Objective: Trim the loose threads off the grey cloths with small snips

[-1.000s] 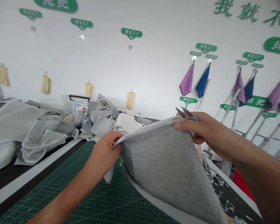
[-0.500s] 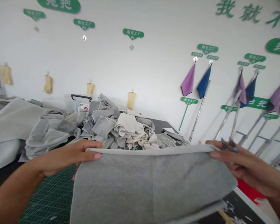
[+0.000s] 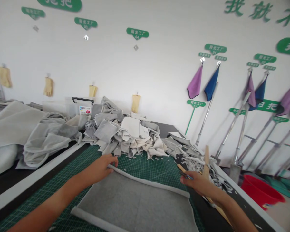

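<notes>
Grey fabric point(image 3: 135, 206) under left hand point(image 3: 100, 168); right hand point(image 3: 195, 183) raised (pinching scissors point(image 3: 186, 175)).

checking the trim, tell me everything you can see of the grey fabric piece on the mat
The grey fabric piece is a rectangular knit panel, mid-grey, with a paler grey band along its far and near edges, the far one curled into a roll. It lies flat on the green grid cutting mat, its near part running out of view. The left hand touches its far left corner.
</notes>
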Action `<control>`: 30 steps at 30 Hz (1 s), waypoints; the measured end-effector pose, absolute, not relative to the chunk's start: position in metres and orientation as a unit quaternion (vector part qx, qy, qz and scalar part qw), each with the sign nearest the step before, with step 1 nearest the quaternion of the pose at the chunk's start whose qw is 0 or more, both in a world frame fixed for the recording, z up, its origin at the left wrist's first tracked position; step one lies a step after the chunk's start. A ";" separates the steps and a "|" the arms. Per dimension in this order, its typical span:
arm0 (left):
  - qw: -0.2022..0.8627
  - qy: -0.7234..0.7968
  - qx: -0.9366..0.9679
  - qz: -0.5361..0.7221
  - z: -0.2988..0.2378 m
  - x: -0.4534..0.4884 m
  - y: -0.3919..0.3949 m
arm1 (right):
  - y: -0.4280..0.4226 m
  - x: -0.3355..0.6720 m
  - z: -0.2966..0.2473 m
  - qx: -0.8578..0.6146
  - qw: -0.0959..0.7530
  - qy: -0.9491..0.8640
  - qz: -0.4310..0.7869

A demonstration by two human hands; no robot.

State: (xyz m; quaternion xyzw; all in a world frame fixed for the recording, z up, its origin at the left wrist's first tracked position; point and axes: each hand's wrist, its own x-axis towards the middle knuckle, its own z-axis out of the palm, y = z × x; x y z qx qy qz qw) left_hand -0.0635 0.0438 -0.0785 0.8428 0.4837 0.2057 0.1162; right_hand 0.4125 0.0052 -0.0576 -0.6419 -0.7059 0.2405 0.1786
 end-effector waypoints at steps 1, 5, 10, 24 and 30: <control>0.093 0.474 0.851 0.204 -0.079 -0.061 0.043 | 0.003 0.408 -0.054 -0.624 0.173 -0.723 0.240; 0.054 0.459 0.865 0.195 -0.086 -0.054 0.043 | -0.017 0.377 -0.052 -0.580 0.139 -0.771 0.225; 0.020 0.480 0.853 0.202 -0.090 -0.048 0.038 | -0.020 0.352 -0.072 -0.609 0.116 -0.773 0.135; -0.045 0.463 0.855 0.230 -0.123 -0.032 0.025 | -0.008 0.350 -0.094 -0.629 0.190 -0.750 0.068; -0.062 0.491 0.840 0.221 -0.125 -0.028 0.023 | -0.009 0.351 -0.106 -0.640 0.169 -0.748 0.059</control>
